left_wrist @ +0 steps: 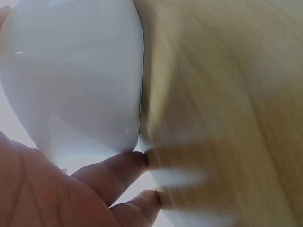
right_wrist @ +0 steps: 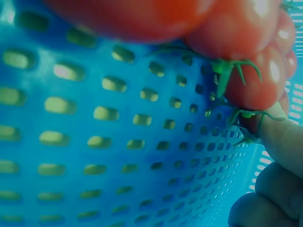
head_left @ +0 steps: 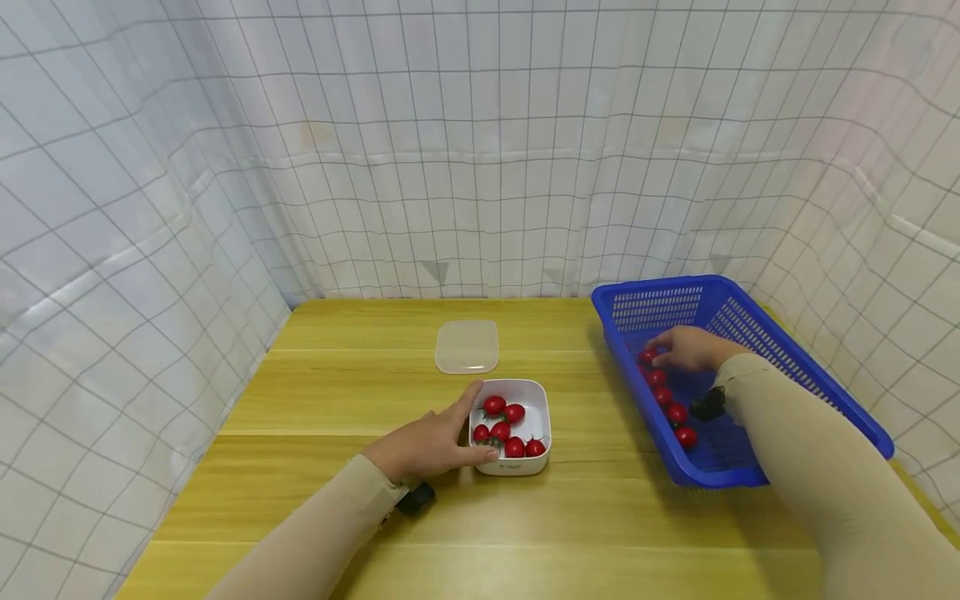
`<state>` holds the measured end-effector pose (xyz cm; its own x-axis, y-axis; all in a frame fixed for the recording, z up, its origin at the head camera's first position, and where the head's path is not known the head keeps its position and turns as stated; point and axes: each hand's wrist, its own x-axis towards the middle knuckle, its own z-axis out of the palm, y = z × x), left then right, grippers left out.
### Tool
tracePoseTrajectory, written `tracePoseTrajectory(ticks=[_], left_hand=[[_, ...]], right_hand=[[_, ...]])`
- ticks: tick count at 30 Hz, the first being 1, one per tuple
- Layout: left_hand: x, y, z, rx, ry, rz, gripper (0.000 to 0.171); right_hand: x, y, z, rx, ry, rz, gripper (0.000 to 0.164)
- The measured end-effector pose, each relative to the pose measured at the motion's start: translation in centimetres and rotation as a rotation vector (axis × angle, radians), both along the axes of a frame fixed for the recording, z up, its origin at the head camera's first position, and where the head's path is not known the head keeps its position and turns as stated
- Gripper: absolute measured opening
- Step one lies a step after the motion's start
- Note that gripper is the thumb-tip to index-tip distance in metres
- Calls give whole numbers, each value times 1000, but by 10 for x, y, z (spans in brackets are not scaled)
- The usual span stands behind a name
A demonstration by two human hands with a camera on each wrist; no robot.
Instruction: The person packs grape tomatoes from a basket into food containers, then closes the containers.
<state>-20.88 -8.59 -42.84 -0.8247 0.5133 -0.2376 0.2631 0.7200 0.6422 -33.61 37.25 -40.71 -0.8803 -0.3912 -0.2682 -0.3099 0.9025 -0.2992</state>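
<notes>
A small white square container [head_left: 512,468] stands on the table with several red cherry tomatoes [head_left: 514,414] inside. My left hand [head_left: 431,442] holds its left side, thumb over the front rim and forefinger along the far left corner. The container's smooth side wall [left_wrist: 80,80] fills much of the left wrist view, and two fingertips [left_wrist: 135,161] show below it. Inside a blue plastic basket [head_left: 675,475], my right hand [head_left: 692,348] pinches a cherry tomato [head_left: 648,356] at the left wall. More tomatoes with green stalks [right_wrist: 258,78] lie in a row there, close to the right wrist camera.
A translucent square lid [head_left: 467,347] lies flat on the wooden table [head_left: 360,375], behind the container. White grid-patterned curtain [head_left: 465,167] hangs at the back and both sides. The basket's raised slotted walls surround my right hand.
</notes>
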Motion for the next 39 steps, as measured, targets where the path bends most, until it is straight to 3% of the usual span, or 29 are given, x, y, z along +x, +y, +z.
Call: tracePoseTrajectory(ticks=[12,21,26,33,39], left_hand=[[2,1,2,-6,-5,8,110],[3,0,3,-15,-22,13,112],[3,0,5,-23,-16,14,112],[2,1,5,-28,-17,21,113],[2,1,4,-35,-25,21,114]], right_hand=[[-1,3,6,-8,36,23,35],[5,-3,31,-41,115,4,36],[8,-11,57,-84,168,-15,38],[27,-56,100,-148,162,-3,38],[48,-115,109,-175,101,127,37]])
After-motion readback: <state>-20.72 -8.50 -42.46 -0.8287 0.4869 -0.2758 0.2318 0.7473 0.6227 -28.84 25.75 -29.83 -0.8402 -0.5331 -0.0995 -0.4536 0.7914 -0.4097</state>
